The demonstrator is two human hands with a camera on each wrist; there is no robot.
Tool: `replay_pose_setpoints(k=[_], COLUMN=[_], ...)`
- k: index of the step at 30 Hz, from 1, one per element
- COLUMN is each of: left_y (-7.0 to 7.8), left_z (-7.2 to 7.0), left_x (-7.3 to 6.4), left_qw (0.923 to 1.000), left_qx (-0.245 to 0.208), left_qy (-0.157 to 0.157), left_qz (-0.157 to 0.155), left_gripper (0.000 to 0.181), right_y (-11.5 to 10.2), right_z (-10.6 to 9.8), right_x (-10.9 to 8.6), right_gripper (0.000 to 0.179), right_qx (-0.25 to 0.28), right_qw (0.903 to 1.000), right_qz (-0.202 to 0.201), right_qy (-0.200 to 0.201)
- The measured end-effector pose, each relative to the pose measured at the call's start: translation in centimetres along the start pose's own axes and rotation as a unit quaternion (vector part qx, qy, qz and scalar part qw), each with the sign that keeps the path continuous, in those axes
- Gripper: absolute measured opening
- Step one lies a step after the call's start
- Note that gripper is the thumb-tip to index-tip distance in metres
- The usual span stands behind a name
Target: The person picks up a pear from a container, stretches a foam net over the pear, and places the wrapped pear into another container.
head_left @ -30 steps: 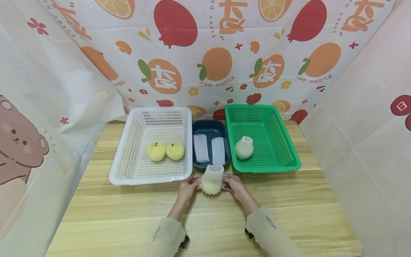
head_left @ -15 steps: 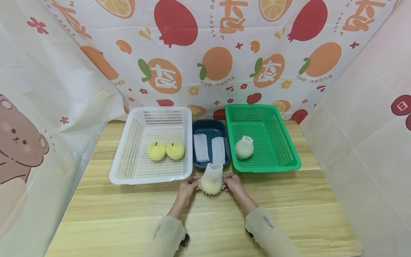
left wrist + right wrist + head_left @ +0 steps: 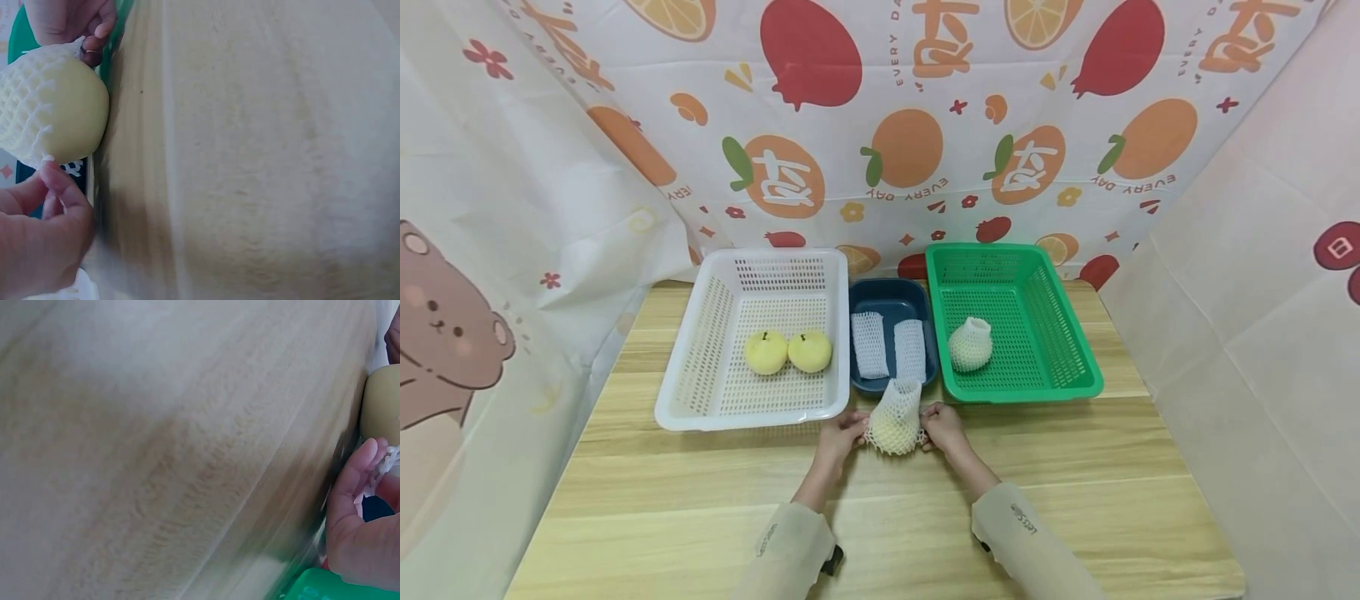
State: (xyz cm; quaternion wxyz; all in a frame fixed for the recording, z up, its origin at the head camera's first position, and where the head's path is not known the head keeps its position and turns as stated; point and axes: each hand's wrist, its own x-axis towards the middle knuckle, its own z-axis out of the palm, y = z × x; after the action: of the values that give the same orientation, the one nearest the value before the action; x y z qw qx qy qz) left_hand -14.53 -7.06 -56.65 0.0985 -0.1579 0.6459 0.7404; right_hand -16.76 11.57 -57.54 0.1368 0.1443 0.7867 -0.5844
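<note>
A white foam net sleeve (image 3: 901, 400) covers the upper part of a round pale-yellow pear (image 3: 87, 109) on the table, just in front of the blue tray. My left hand (image 3: 841, 437) pinches the net's lower edge on the left side between thumb and fingers. On the opposite side my right hand (image 3: 946, 429) pinches that same edge. In the left wrist view, the side of the pear nearest the camera is bare below the net's edge. The empty upper end of the net rises as a tube above the fruit.
To the left, a white basket (image 3: 752, 417) holds two bare pears (image 3: 809, 352). The blue tray (image 3: 887, 289) contains two flat foam nets (image 3: 869, 346). A green basket (image 3: 1022, 394) at right has one netted pear (image 3: 970, 346). Printed cloth hangs behind.
The net's upper tube has narrowed and stands slightly taller, leaning right. Both hands keep nearly the same place at its lower edge; the right forearm has shifted slightly left.
</note>
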Motion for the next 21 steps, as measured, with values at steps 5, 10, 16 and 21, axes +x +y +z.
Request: replay_pose_setpoints(k=[5, 10, 16, 21], left_y=[-0.5, -0.7, -0.3, -0.2], left_z=[0.1, 0.0, -0.1, -0.1], left_x=[-0.1, -0.6, -1.3, -1.4], left_qw=[0.9999, 0.9995, 0.9972, 0.9947], left_qx=[0.002, -0.007, -0.016, -0.032], left_qy=[-0.011, -0.022, -0.066, -0.092], left_qz=[-0.003, -0.02, -0.031, -0.032], left_gripper=[0.024, 0.037, 0.043, 0.047], right_y=[0.2, 0.4, 0.6, 0.4], right_z=[0.1, 0.3, 0.4, 0.2], right_x=[0.0, -0.2, -0.7, -1.3], right_gripper=[0.007, 0.012, 0.022, 0.033], right_qx=[0.018, 0.056, 0.101, 0.157], right_qw=[0.9998, 0.9983, 0.9938, 0.9841], right_qz=[0.008, 0.015, 0.034, 0.063], right_qy=[0.003, -0.006, -0.032, -0.054])
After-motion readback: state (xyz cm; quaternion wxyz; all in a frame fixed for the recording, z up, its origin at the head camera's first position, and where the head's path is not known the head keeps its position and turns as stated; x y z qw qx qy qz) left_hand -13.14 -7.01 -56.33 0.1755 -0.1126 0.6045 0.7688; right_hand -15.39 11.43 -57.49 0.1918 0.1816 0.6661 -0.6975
